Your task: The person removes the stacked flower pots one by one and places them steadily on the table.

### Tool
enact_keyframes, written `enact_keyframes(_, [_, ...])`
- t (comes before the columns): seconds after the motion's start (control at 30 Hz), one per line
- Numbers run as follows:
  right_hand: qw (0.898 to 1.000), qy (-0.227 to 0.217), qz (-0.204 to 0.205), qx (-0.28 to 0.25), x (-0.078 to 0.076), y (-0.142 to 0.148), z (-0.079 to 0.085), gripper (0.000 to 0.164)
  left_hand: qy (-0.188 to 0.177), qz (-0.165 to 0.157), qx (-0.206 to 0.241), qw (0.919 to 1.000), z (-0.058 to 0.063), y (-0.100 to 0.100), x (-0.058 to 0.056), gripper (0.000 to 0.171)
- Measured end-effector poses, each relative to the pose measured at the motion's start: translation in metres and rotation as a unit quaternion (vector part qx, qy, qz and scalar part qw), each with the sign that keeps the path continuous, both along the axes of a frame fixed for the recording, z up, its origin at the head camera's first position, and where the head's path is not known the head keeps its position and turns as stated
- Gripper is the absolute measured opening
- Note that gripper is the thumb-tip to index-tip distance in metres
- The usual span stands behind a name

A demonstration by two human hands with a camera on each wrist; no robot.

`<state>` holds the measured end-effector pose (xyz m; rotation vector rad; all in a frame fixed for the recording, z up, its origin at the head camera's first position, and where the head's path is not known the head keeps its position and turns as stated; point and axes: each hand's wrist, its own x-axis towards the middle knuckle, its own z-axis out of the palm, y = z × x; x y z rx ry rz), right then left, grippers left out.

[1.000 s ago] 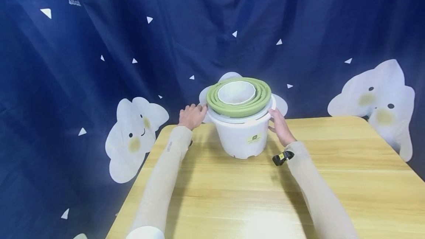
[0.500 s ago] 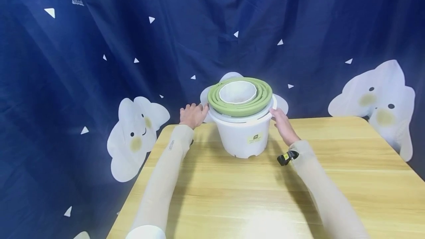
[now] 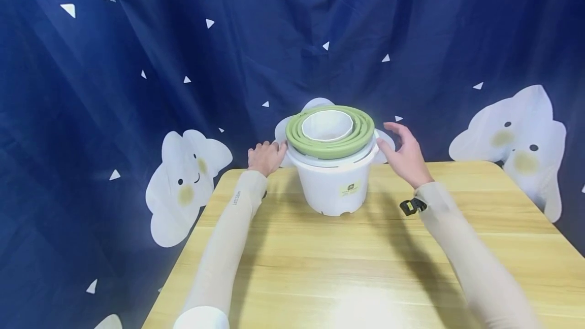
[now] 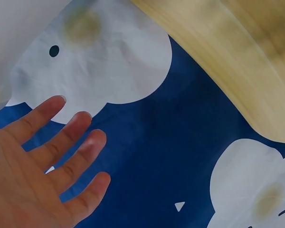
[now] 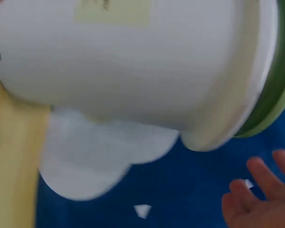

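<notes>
A white plastic pot (image 3: 333,187) with a small yellow label stands upright near the table's far edge. Nested in its top are green round pots (image 3: 331,151), their rims forming rings, with a white faceted pot (image 3: 327,126) innermost. My left hand (image 3: 266,158) is at the pot's left rim, thumb side touching it; in the left wrist view its fingers are spread and straight. My right hand (image 3: 407,155) is at the right rim, thumb tip close to it and the other fingers lifted apart from the pot. The right wrist view shows those fingers (image 5: 266,178) off the green rim.
The wooden table (image 3: 292,263) extends toward me and to the right, its far edge just behind the pot. A dark blue curtain (image 3: 219,65) with white clouds and triangles hangs behind and to the left. A black strap device (image 3: 413,206) is on my right wrist.
My right hand has loosened from the pot's right rim and moved up and to the right, fingers spreading. The left hand and the pot stack stay nearly where they were.
</notes>
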<state>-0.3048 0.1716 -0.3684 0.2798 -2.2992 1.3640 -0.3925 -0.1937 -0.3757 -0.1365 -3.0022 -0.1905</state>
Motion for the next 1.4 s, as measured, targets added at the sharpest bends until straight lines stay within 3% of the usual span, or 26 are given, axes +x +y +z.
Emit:
enact_keyframes(0.23, [0.989, 0.074, 0.046, 0.118, -0.004, -0.006, 0.024, 0.039, -0.003, 0.003, -0.003, 1.0000, -0.001, -0.001, 0.000, 0.083])
enact_keyframes(0.4, [0.974, 0.112, 0.086, 0.178, -0.006, -0.015, 0.040, 0.031, -0.002, 0.003, -0.002, 1.0000, 0.000, 0.000, 0.000, 0.083])
enact_keyframes(0.57, [0.951, 0.130, 0.131, 0.248, -0.011, -0.027, 0.058, 0.025, -0.004, 0.007, 0.000, 1.0000, 0.002, -0.001, 0.000, 0.083])
enact_keyframes(0.7, [0.931, 0.101, 0.157, 0.312, -0.015, -0.038, 0.069, 0.028, -0.005, 0.009, 0.000, 0.9999, 0.003, -0.001, 0.002, 0.083])
enact_keyframes(0.8, [0.923, 0.070, 0.168, 0.340, -0.019, -0.045, 0.074, 0.032, -0.009, 0.009, 0.000, 0.9999, 0.003, -0.001, 0.002, 0.084])
enact_keyframes(1.4, [0.893, -0.023, 0.260, 0.367, -0.038, -0.072, 0.086, 0.025, -0.007, 0.007, 0.008, 0.9999, 0.001, 0.000, 0.003, 0.084])
